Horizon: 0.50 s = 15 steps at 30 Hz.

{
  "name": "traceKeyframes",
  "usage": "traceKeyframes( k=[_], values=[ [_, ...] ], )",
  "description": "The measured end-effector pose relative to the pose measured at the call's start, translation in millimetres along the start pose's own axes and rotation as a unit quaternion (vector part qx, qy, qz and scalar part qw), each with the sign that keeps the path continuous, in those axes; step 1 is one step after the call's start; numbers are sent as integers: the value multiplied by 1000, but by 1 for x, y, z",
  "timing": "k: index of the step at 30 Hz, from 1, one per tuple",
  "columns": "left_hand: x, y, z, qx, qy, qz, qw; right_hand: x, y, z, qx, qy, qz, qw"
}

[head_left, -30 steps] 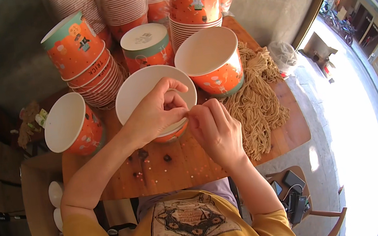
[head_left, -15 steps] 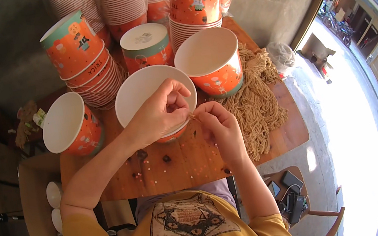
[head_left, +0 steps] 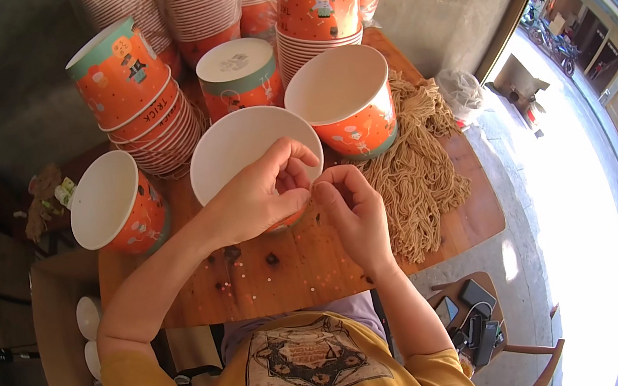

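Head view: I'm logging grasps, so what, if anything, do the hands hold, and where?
Cannot be told: the fingertips of the left hand and right hand pinch together at the empty paper bowl's near rim, hiding anything between them.

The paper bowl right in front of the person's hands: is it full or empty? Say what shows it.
Empty as far as visible: the paper bowl shows a bare white inside, though the left hand covers its near edge.

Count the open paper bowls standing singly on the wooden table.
3. One at the left edge, one in the middle behind the hands, one on the right beside the noodles. The stacks behind may hide more.
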State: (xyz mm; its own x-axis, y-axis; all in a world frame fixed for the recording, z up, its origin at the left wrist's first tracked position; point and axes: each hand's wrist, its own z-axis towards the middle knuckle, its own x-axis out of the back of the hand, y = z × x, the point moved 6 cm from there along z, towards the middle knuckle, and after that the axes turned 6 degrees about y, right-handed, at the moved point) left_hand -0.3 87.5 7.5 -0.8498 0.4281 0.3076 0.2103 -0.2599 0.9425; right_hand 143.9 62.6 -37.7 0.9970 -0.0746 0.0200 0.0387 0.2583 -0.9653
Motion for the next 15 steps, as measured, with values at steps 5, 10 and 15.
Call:
traceKeyframes(
  k=[5,10,15],
  values=[
    [-4,-1,-3,30,7,29,999,2,5,0,-40,1,66,997],
    [2,5,-6,-87,70,222,969,4,10,-3,-64,-8,76,995],
    [-2,14,-8,-120,90,259,954,5,11,-4,-58,-8,72,996]
  ],
)
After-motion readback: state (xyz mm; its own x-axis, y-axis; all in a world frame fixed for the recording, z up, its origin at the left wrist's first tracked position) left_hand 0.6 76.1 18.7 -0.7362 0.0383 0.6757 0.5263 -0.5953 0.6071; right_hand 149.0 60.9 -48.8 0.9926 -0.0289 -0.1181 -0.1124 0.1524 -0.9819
